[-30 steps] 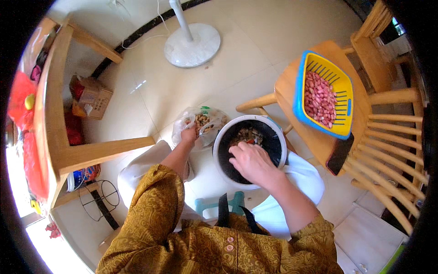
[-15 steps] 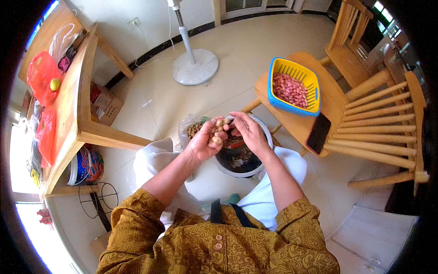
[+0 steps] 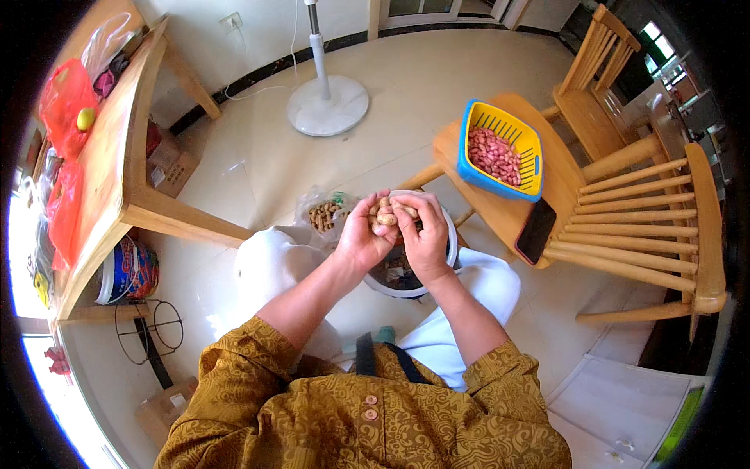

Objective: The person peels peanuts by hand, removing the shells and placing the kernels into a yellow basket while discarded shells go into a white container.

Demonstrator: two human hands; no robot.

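Note:
Several unshelled peanuts [image 3: 386, 215] lie cupped in my left hand [image 3: 366, 241], its fingers curled around them. From the other side my right hand [image 3: 427, 244] meets it, thumb and fingertips closed on one of these peanuts. Both hands are above a round bin with a pale rim [image 3: 405, 294]; dark scraps and shells show inside, partly hidden by my hands. Beside the bin, a clear plastic bag [image 3: 309, 202] holds more unshelled peanuts [image 3: 323, 217]. At the right, pink shelled peanuts [image 3: 492, 155] fill part of a yellow and blue basket [image 3: 478, 186].
The basket stands on a wooden chair [image 3: 447, 150], with a black phone [image 3: 536, 231] on the same seat. A wooden table [image 3: 134, 176] with red plastic bags [image 3: 69, 102] is at the left. Ahead stands a round white stand base [image 3: 328, 109]; another chair [image 3: 590, 117] is farther right.
My right hand has come down and inward, its spread fingers closing on a peanut in my left hand. The left hand has shifted slightly right, and the view has moved a little.

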